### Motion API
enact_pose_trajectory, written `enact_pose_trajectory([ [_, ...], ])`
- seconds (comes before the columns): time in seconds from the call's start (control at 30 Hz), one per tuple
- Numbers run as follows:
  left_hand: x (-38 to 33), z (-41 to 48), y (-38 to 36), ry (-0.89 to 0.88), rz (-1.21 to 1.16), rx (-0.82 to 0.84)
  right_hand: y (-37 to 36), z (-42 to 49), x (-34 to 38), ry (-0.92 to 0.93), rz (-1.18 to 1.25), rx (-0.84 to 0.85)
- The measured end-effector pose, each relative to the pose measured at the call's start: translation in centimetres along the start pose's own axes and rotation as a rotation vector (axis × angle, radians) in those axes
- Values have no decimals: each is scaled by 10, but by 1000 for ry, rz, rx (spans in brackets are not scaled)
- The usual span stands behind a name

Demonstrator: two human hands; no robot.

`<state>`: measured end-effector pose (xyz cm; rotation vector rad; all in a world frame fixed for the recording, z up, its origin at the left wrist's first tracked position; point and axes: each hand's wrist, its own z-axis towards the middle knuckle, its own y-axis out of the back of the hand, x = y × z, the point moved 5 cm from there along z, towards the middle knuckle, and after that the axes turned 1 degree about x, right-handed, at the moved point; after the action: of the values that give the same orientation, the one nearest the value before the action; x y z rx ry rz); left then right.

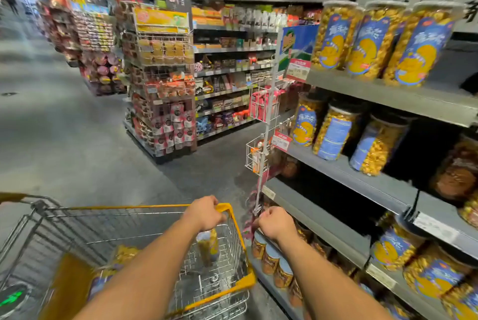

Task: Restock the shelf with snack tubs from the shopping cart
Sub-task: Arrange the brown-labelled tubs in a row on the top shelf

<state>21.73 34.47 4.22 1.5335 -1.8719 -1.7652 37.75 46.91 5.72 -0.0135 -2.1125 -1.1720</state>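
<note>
Left hand (204, 213) gripped the cart (129, 207) rim, lower centre. Right hand (276, 224) fisted beside it, contents unclear. Snack tub (208, 247) inside the cart.

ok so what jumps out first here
The row of tall snack tubs with blue and yellow labels, on the top shelf at right, jumps out first. Next, at the bottom, the left hand grips the yellow rim of the cart, with a tub standing inside.

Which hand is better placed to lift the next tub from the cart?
The left hand: it grips the cart rim directly above a tub; the right hand is outside, beside the shelves.
</note>
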Motion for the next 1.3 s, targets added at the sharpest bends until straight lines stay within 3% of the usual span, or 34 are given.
enact_pose_trajectory([
  [0.4, 262, -27, 8, 363, -165, 47, -225, 30, 86, 90, -135, 360],
  [0.73, 348, 65, -44, 529, -66, 207, -342, 135, 53, -86, -159, 583],
  [1.03, 379, 167, -109, 509, 170, 501, -379, 203, -11, -404, -78, 560],
  [1.3, 408, 246, -140, 358, 425, 526, -394, 263, -49, -558, -3, 377],
])
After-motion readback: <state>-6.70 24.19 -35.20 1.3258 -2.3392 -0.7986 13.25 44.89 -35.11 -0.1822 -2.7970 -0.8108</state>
